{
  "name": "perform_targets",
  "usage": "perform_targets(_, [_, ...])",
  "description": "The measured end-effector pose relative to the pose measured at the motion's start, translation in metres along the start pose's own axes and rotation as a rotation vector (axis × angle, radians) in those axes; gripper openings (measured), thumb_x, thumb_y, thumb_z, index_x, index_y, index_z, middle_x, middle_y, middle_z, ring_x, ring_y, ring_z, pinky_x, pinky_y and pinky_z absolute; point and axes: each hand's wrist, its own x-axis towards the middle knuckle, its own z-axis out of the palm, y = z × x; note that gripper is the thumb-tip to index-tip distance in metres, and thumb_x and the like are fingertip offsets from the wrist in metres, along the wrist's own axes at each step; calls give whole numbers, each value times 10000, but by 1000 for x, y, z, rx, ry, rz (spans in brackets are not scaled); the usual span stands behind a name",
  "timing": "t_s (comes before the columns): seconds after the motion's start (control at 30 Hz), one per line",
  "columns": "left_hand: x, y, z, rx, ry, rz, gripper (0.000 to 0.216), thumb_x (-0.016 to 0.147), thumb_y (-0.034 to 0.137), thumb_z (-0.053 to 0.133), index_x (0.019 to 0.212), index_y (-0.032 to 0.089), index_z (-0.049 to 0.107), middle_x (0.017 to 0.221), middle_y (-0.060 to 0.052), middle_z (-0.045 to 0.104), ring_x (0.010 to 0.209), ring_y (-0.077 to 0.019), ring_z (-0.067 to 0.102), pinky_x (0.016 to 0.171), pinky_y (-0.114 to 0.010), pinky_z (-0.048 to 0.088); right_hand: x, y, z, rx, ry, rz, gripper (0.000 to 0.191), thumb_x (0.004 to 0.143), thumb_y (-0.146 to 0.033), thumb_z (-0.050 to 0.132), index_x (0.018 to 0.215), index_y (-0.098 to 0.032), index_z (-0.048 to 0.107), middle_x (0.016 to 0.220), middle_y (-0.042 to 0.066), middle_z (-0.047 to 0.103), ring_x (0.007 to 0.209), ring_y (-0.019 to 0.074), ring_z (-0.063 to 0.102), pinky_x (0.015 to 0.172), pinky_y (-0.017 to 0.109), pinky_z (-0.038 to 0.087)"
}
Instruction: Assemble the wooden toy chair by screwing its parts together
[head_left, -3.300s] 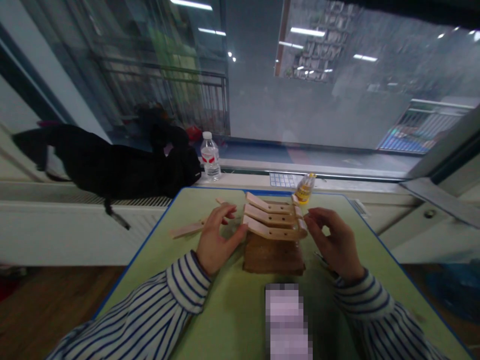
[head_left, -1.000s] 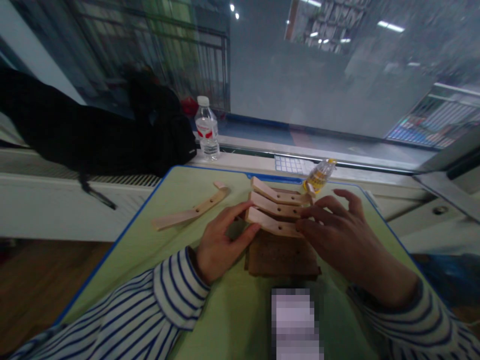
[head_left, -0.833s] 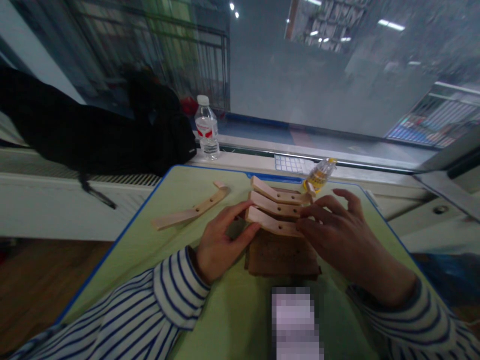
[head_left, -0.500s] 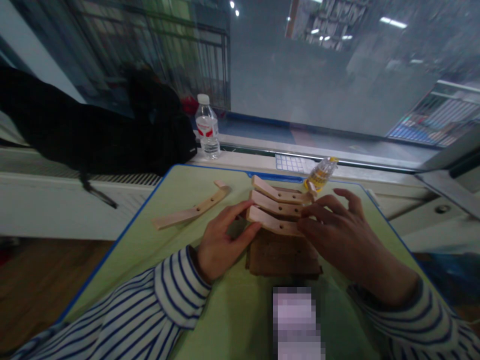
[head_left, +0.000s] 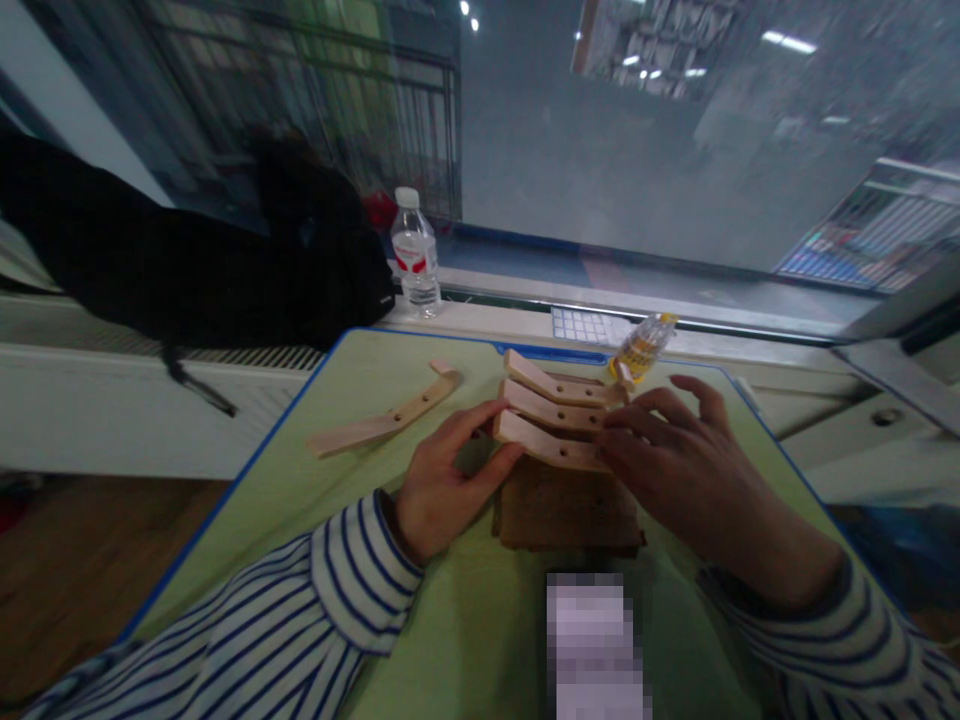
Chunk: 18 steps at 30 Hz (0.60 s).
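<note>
Three pale curved wooden slats [head_left: 551, 412] stand in a row on a dark brown wooden board [head_left: 562, 510] on the green table [head_left: 315, 530]. My left hand [head_left: 442, 480] pinches the left end of the nearest slat between thumb and fingers. My right hand [head_left: 675, 470] presses its fingertips on the right ends of the slats, fingers bent. A fourth loose slat [head_left: 382, 422] lies flat to the left of my left hand. A small yellow glue bottle [head_left: 637, 352] lies tilted just behind the slats.
A water bottle [head_left: 415, 255] and a black bag [head_left: 187, 270] rest on the windowsill behind the table. A white grid sheet [head_left: 589, 325] lies on the sill. The table's blue edge [head_left: 247, 470] runs along the left, with wood floor below.
Since 3.3 s ago my right hand has moved onto the right ends of the slats and the view has shifted closer. Over the last second nothing has visibly moved.
</note>
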Motion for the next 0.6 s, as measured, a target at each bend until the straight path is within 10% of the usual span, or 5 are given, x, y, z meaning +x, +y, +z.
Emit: perform_targets(0.6, [0,0,-1,8,-5,24,373,808,316,636,1156,187,600,953,-28,681,817,-149,622,793,-277,514,-1,0,-2,13,21,-19,165,743,-117,690,858,-236,690,1017,17,712,1000,283,564,1021,549,224])
